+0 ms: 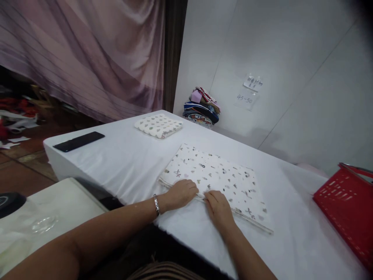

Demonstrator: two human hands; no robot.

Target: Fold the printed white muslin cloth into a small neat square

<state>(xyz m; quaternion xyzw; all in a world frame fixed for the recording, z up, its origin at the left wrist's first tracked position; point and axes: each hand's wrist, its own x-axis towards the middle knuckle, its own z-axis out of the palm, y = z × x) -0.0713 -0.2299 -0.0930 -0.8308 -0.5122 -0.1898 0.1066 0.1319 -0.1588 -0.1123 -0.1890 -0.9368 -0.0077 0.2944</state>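
Observation:
A folded white cloth (217, 173) with a small grey and brown print lies flat on the white-covered table (122, 155) before me. My left hand (181, 193) is at the middle of its near edge, fingers curled over the layered border. Close beside it, my right hand (218, 209) pinches the same edge between thumb and fingers. A narrow gap separates the two hands, and the cloth's folded layers show there. The fingertips are partly hidden. A silvery bracelet (156, 205) circles my left wrist.
Farther back lies a second folded cloth (159, 125) with a heart-like print. A black phone-like slab (79, 141) rests at the table's left end. A red basket (340, 202) stands at the right. Folded clothes (201, 108) are stacked by the wall; a pale surface (64, 206) is at lower left.

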